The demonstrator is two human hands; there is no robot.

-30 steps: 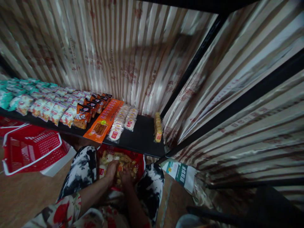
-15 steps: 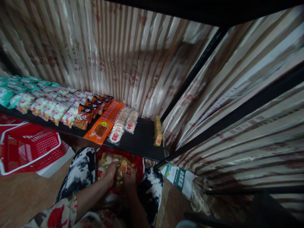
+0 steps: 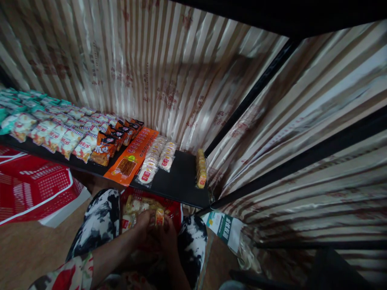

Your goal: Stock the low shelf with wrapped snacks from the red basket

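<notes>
Over a red basket (image 3: 175, 212) between my knees, my two hands are close together. My right hand (image 3: 168, 233) is closed on a small yellow snack packet (image 3: 159, 216) with an orange label, held upright. My left hand (image 3: 141, 226) is curled against the packet's left side, its fingers partly hidden. More yellow and white wrapped snacks (image 3: 137, 205) lie loose in the basket. Ahead, on a black shelf (image 3: 181, 177), a row of yellow snack packets (image 3: 201, 171) stands at the right end. Rows of white round packets (image 3: 148, 169) are left of it.
An orange flat bag (image 3: 127, 163) lies on the shelf beside many white and orange snack bags (image 3: 69, 139). Another red basket (image 3: 39, 181) is at the left. Black metal bars (image 3: 256, 90) and a striped curtain (image 3: 169, 80) enclose the shelf. A green-white plastic bag (image 3: 228, 231) is on the floor.
My hands have drawn closer together around the yellow packet and lowered slightly. The view has shifted a little, with the left basket now nearer the frame's edge.
</notes>
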